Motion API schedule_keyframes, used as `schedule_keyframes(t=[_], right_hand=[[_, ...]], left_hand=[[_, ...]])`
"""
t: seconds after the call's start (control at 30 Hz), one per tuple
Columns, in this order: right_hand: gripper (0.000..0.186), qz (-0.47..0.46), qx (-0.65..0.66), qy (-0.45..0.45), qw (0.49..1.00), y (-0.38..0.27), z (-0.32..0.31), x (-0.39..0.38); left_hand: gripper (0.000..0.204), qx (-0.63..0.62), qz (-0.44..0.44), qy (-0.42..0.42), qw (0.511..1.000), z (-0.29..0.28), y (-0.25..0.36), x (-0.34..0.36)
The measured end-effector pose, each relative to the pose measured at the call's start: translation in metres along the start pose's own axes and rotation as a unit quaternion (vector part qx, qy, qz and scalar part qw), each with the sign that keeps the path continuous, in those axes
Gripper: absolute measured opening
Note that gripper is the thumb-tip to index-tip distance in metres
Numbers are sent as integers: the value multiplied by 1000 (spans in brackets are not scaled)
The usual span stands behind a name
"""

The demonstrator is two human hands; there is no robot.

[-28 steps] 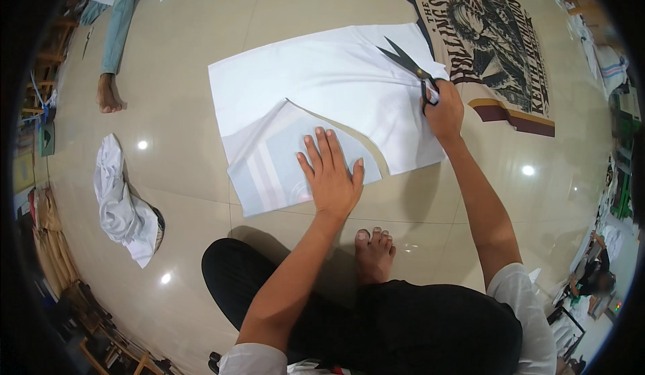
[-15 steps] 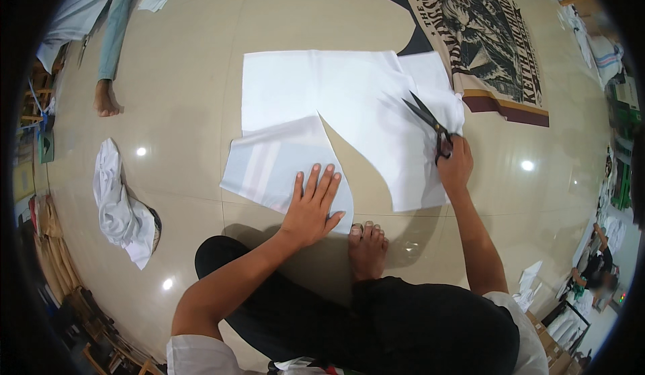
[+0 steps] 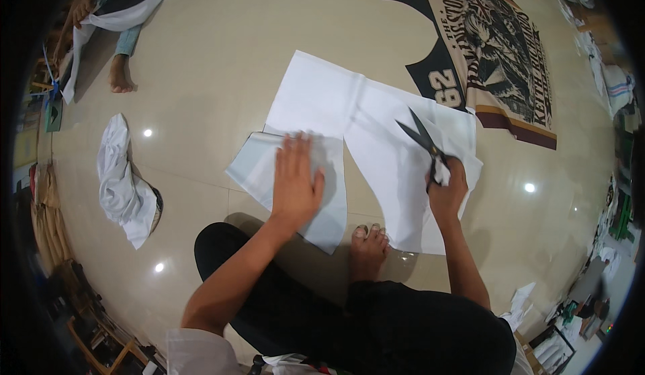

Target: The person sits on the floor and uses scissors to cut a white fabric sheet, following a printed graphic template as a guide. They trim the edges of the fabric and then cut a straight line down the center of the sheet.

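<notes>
A large white fabric piece (image 3: 383, 133) lies on the tiled floor in front of me, with a curved slit running up from its near edge. Left of the slit, a pale grey striped flap (image 3: 329, 220) rests on the floor, joined to or overlapping the white fabric. My left hand (image 3: 295, 183) is spread flat on this flap, its fingertips slightly blurred. My right hand (image 3: 449, 190) grips black scissors (image 3: 423, 140) by the handles over the right part of the fabric. The blades are parted and point away to the left. A bit of white cloth shows by the handles.
A printed dark and beige fabric (image 3: 500, 46) lies at the far right, close to the white piece. Crumpled white cloth (image 3: 124, 180) sits on the left. Another person's foot (image 3: 121, 76) shows at the far left. My bare foot (image 3: 369, 251) is by the fabric's near edge.
The white fabric has turned clockwise, its right side coming nearer to me. My left hand has slid forward and left on the flap. My right hand, still holding the scissors, has come slightly nearer.
</notes>
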State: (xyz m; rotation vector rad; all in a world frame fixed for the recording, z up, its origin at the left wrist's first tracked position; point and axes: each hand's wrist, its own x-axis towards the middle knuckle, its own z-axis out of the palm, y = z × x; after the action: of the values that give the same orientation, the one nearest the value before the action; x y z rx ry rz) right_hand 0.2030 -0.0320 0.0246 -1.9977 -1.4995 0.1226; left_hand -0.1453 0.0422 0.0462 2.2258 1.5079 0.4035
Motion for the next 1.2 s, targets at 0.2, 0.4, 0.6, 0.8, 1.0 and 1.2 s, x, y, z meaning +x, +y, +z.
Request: schedule_keyframes(t=[0.2,0.4,0.6,0.8,1.0,1.2], right_hand=[[52,-17,31,-75,997,-24,80,119],[57,-90,-25,20,995,9,86,130],[57,-9,-83,76,994,50,69,104],[57,20,-100,94,990,51,47,92],[49,-32,63,45,997,6,84,137],[44,-166,110,-46,979,-47,135,182]], left_hand=[[51,-17,-173,185,967,-5,-62,74],[39,13,-115,60,992,-11,-88,147],[22,-14,-55,27,998,13,-48,216],[32,-50,-3,161,986,30,-13,231],[47,-36,-85,217,972,34,-10,113],[59,27,-142,102,984,36,-9,56]])
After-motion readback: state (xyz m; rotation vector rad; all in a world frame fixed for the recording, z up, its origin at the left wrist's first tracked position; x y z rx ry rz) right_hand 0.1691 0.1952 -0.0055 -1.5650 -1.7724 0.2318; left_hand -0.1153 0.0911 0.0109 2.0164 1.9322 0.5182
